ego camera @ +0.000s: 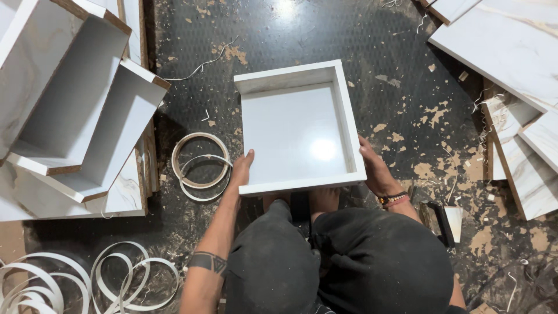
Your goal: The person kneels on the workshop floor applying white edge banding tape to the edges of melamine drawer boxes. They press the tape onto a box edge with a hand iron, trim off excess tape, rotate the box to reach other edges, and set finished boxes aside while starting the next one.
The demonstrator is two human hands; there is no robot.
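Observation:
A square white open box (297,132) with marble-look sides lies face up on the dark floor in front of my knees. My left hand (241,168) grips its near left corner, thumb up against the side wall. On the other side, my right hand (374,168) holds the near right corner from outside; beaded bracelets circle that wrist. My bare feet show under the box's near edge.
Several similar open boxes (81,99) are stacked at the left. White marble-look panels (511,52) lie at the right. A coil of edge banding (200,166) sits by the box; more loose coils (116,279) at bottom left. Sawdust and strips litter the floor.

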